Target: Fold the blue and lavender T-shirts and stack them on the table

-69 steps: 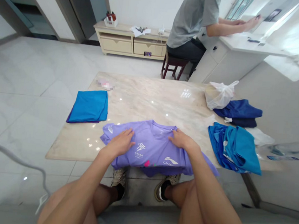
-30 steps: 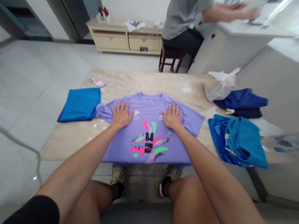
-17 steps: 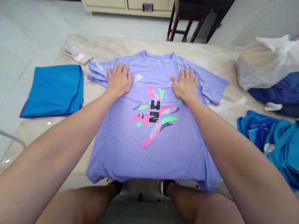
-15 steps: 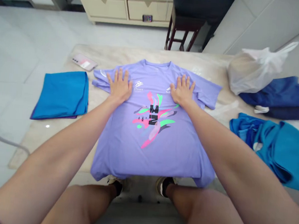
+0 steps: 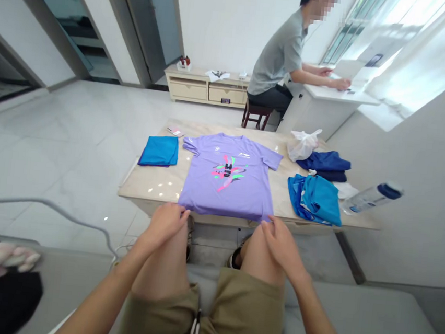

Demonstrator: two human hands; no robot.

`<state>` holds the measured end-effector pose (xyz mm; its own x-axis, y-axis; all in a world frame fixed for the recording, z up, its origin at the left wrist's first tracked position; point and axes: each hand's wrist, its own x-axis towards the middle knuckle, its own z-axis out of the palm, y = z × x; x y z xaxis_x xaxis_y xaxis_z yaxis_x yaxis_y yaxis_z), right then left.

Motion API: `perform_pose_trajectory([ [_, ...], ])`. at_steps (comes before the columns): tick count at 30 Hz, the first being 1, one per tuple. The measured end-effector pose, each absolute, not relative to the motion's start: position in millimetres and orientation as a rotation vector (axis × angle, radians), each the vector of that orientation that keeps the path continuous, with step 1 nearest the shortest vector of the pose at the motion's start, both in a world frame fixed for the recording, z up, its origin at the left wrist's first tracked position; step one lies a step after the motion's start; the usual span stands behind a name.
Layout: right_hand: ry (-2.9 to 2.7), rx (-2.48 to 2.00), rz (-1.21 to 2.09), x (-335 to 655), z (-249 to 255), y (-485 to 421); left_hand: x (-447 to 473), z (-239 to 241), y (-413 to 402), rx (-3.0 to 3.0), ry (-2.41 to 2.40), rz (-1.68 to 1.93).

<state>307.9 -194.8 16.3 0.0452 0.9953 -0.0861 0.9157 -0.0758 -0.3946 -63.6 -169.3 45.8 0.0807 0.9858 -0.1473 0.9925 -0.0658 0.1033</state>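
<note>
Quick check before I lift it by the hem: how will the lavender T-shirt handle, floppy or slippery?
The lavender T-shirt looks thin and light, so it will probably be floppy: its sleeves lie limp and flat. On the glossy marble table it may slide easily, so a tug from the left hand could likely drag it.

Marble tabletop (image 5: 146,183), far right: white plastic bag (image 5: 303,146), navy clothing (image 5: 324,163). Near right: crumpled blue garments (image 5: 314,199), water bottle (image 5: 371,198). Far left: folded blue cloth (image 5: 160,150), phone (image 5: 175,131).

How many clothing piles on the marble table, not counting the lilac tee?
3: a folded blue stack left of the lilac T-shirt, a navy pile on the right beside a white plastic bag, and a loose blue heap nearer the person.
</note>
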Motion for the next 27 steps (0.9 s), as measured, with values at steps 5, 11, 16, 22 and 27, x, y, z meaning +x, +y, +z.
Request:
perform_pose_trajectory([
  [5,-2.028,-2.146,0.006,258.5,14.8,-287.4,-36.1,33.6,-252.5,2.374,2.135,0.276],
  [11,-2.088,-2.042,0.008,243.3,29.7,-299.5,-30.2,24.4,-278.2,2.424,2.059,0.175],
  [16,-2.178,-1.855,-0.059,233.6,13.4,-298.6,-33.6,17.9,-275.1,2.445,2.039,0.297],
  [22,-2.042,-1.619,-0.232,231.8,0.2,-291.2,-41.6,23.1,-279.0,2.464,2.147,0.513],
  [27,-1.948,-1.520,-0.233,234.7,0.3,-285.8,-61.4,31.7,-295.7,2.511,2.169,0.524],
])
